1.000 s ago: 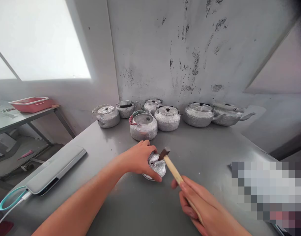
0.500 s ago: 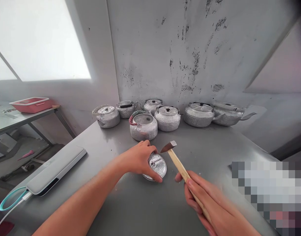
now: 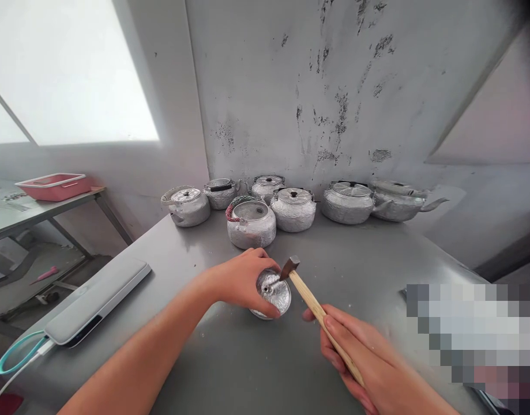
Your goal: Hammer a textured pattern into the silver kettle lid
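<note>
- Silver, dimpled metal forms the small round lid (image 3: 280,301), with a dark spot near its middle, at the near part of the smooth grey worktop (image 3: 221,369).
- Bare left hand (image 3: 241,281): its grip is clasped on the lid, fingers curled over the far edge, thumb along the near edge.
- Bare right hand (image 3: 355,351): to the right of the lid, its grip is wrapped around the pale wooden handle of a dark-headed metal hammer (image 3: 308,298).
- The hammer's narrow end points at the lid and overlaps its upper right edge; I cannot tell whether they touch.
- Just beyond the lid stands a rounded silver kettle (image 3: 252,233) with a red-and-dark woven handle and an uncovered mouth.
- Farther beyond the lid, six more silver metal kettles (image 3: 346,207) spread to both sides.
- Well left of the lid lies a flat, oblong, pale grey device (image 3: 100,300) with a white cable (image 3: 16,372) attached.
- Farthest left of the lid, a pink plastic basket (image 3: 59,189) with a white rim rests on another worktop (image 3: 7,218).
</note>
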`<state>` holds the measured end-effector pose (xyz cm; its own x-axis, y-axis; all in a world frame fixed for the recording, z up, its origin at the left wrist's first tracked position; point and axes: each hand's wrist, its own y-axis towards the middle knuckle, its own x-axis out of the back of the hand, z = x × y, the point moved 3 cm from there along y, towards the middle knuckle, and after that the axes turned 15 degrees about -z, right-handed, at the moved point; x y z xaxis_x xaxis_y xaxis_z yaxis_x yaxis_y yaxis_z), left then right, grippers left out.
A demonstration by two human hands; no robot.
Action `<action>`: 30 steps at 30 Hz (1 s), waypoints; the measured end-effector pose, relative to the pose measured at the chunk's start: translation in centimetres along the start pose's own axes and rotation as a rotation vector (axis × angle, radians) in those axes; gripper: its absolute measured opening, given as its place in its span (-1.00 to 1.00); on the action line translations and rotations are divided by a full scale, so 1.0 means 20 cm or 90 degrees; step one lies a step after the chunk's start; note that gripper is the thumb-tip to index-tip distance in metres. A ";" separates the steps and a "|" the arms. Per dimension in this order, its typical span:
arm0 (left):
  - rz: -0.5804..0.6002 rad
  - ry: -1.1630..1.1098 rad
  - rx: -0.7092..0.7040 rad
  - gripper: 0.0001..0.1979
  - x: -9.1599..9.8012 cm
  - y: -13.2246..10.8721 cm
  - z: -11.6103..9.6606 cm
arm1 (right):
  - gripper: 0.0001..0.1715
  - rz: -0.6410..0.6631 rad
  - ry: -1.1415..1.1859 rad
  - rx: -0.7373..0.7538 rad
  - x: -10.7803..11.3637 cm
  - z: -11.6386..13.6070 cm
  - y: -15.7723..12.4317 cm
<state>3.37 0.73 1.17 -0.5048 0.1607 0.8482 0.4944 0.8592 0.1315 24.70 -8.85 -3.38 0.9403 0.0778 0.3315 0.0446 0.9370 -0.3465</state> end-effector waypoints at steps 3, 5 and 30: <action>-0.008 -0.013 -0.010 -0.38 0.00 0.01 0.00 | -0.53 -0.009 -0.075 0.025 0.00 0.01 0.00; -0.009 -0.014 -0.007 -0.42 0.00 0.01 0.00 | -0.56 -0.004 -0.108 0.072 0.00 0.03 0.00; 0.002 0.091 0.020 -0.37 -0.02 -0.05 -0.03 | -0.62 -0.144 -0.644 0.328 0.06 0.28 0.13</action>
<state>3.51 -0.38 1.09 -0.3957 0.0940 0.9136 0.4717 0.8743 0.1144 24.00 -4.40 0.94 0.2177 -0.0910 0.9718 -0.1843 0.9739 0.1325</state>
